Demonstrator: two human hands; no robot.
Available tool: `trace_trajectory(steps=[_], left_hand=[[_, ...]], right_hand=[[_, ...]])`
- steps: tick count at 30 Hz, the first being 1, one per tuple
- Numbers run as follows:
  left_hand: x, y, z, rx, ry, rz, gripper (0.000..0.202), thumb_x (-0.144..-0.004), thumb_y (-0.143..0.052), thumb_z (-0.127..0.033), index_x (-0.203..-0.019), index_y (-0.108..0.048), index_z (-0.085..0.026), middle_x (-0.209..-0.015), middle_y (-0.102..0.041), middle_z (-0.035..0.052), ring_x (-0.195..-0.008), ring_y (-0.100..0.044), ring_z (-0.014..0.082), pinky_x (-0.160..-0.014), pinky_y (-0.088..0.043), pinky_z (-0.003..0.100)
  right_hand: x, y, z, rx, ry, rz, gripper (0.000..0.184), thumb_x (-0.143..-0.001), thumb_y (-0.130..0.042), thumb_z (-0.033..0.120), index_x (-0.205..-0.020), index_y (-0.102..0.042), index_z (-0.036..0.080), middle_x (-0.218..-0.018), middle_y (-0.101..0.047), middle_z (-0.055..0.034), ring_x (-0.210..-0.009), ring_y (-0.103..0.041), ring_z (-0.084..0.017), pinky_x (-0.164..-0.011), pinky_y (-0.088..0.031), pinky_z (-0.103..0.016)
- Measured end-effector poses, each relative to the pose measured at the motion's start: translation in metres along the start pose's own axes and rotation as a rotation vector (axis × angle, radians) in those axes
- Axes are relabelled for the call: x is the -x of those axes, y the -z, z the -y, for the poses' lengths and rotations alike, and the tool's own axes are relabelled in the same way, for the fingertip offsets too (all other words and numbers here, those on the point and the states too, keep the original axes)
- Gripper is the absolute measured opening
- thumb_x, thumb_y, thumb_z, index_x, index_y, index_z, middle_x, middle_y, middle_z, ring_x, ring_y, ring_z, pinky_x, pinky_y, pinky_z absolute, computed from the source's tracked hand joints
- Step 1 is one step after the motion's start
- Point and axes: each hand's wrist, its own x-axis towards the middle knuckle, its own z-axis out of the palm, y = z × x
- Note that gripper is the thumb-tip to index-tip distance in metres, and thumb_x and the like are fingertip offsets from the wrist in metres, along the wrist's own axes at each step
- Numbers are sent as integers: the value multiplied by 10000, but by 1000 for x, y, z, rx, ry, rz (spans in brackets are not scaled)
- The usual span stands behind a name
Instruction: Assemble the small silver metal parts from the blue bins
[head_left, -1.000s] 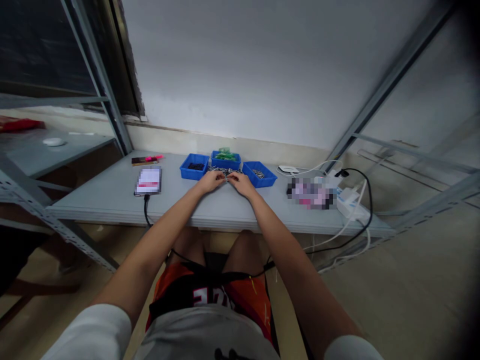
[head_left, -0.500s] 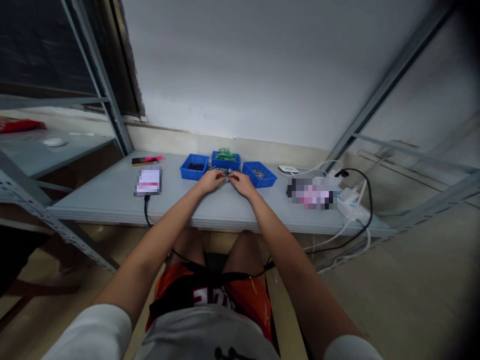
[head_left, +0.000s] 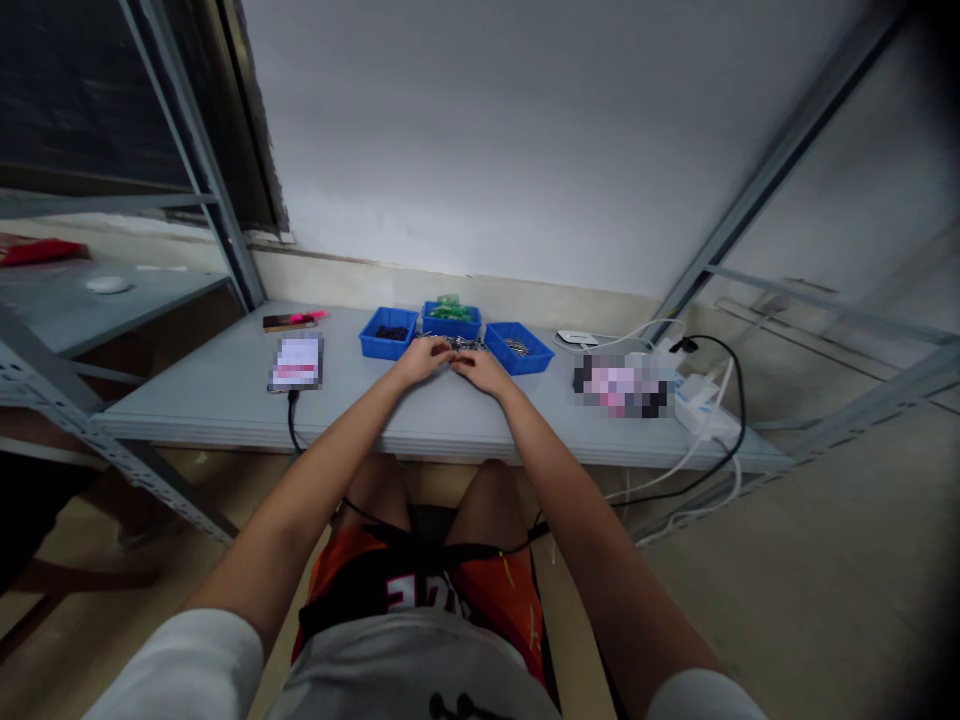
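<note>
My left hand (head_left: 424,361) and my right hand (head_left: 481,370) rest close together on the grey table (head_left: 225,390), fingertips meeting at a small pile of metal parts (head_left: 454,343) in front of the bins. Both hands have their fingers curled in a pinch; what they hold is too small to name. Just beyond the hands stand three blue bins: the left bin (head_left: 388,335) with dark parts, the middle bin (head_left: 451,318) with green parts, the right bin (head_left: 519,348) with metal parts.
A phone (head_left: 297,362) with a cable lies left of the hands, with a pink marker (head_left: 294,320) behind it. At the right are a blurred object (head_left: 624,388), a white power strip (head_left: 699,400) and black and white cables (head_left: 731,400). Metal shelf frames stand on both sides.
My right hand has drawn slightly back and left toward the left hand. Little else differs.
</note>
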Motion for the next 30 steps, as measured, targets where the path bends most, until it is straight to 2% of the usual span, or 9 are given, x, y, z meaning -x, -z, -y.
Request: trace_trajectory(steps=[4, 8, 12, 21, 26, 30], left_hand=[[0, -1, 1, -26, 55, -26, 173, -805, -557, -287, -827, -632, -134, -769, -652, 44, -700, -567, 156, -683, -436, 269], [1, 0, -1, -42, 79, 30, 159, -796, -551, -264, -823, -634, -131, -735, -649, 41, -672, -562, 158, -652, -423, 267], [2, 1, -2, -57, 79, 98, 204, -809, -547, -302, -820, -660, -132, -714, -658, 47, -653, -563, 165, -644, -422, 270], [1, 1, 1, -73, 69, 110, 208, -813, -567, -315, -831, -669, -135, -722, -662, 45, -651, -558, 159, -627, -403, 256], [0, 0, 0, -88, 64, 86, 234, -837, -553, -304, -939, -674, -130, -742, -657, 44, -659, -554, 157, -639, -405, 255], [1, 1, -2, -92, 53, 14, 216, -860, -523, -285, -891, -675, -135, -753, -653, 45, -667, -547, 154, -663, -411, 258]], right_hand=[[-2, 0, -1, -2, -6, -115, 199, -828, -567, 259, -935, -701, 159, -879, -705, -50, -779, -600, -154, -768, -448, -277], [-2, 0, 0, -25, 19, -197, 214, -845, -553, 313, -934, -687, 172, -905, -702, -50, -812, -605, -158, -786, -454, -281], [-2, -1, -2, -10, 34, -187, 211, -845, -551, 317, -926, -680, 171, -854, -694, -39, -774, -594, -151, -749, -449, -267], [-3, -1, -3, -15, 4, -115, 172, -821, -563, 295, -865, -663, 163, -797, -674, -29, -721, -566, -141, -706, -432, -254], [-4, 1, -5, -17, -15, -207, 173, -831, -537, 303, -879, -646, 177, -775, -660, -13, -722, -565, -139, -713, -432, -249], [-4, 4, -6, -62, -64, -272, 166, -833, -532, 303, -889, -636, 187, -766, -663, -6, -696, -575, -136, -728, -441, -257]])
